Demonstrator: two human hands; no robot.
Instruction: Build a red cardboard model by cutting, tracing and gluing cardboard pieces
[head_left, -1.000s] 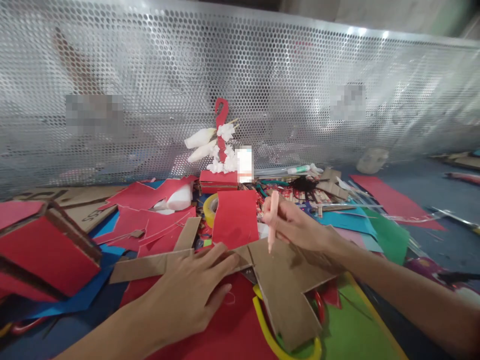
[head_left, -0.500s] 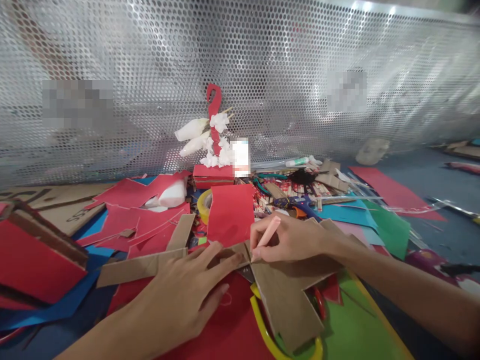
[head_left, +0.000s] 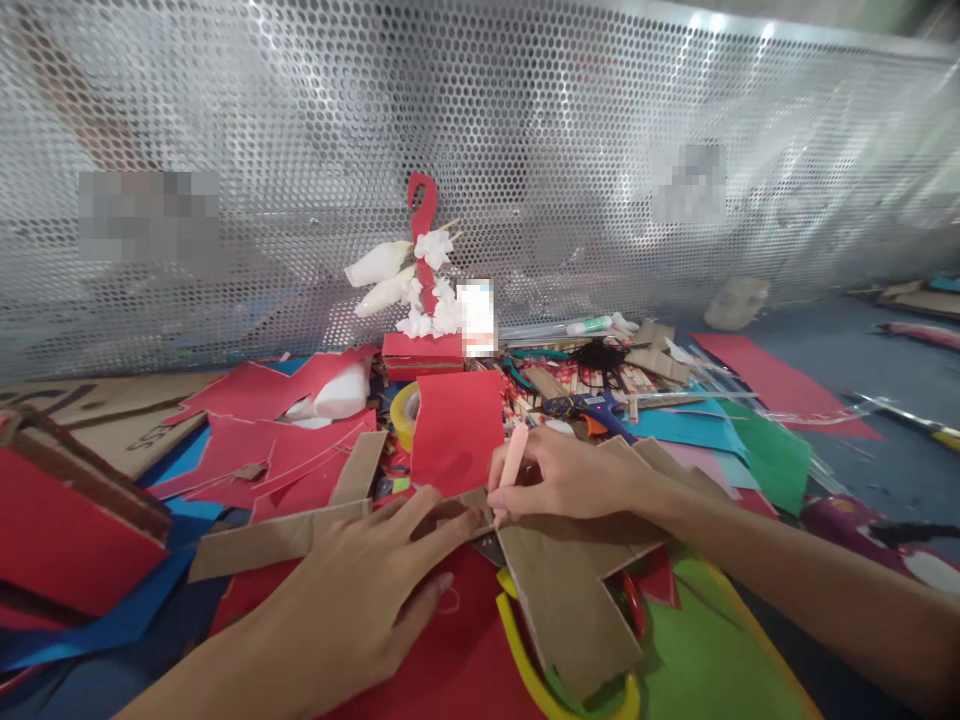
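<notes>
My right hand (head_left: 574, 475) grips a pink pen-shaped tool (head_left: 514, 456) like a pencil, its tip down at the narrow end of a brown cardboard piece (head_left: 574, 600). The tip is too small to make out. My left hand (head_left: 360, 580) lies palm down with its fingers stretched out, the fingertips resting on the cardboard just left of the tool. Partly under the cardboard is a yellow loop handle (head_left: 517, 640), with a bit of dark metal (head_left: 491, 547) near the tool tip. Red card (head_left: 450, 660) lies beneath my left hand.
Cardboard strips (head_left: 281, 540) and red card scraps (head_left: 300, 440) lie left, beside a red-faced cardboard box (head_left: 71, 520). Behind stand a red hook decoration with white flowers (head_left: 424, 270), yellow tape (head_left: 403, 412) and a glue gun (head_left: 592, 405). A perforated metal screen (head_left: 525, 150) closes off the back.
The pink tool stands more upright, its top having swung left, and my right hand has shifted slightly left. My left hand keeps its place; the whole view has shifted a little.
</notes>
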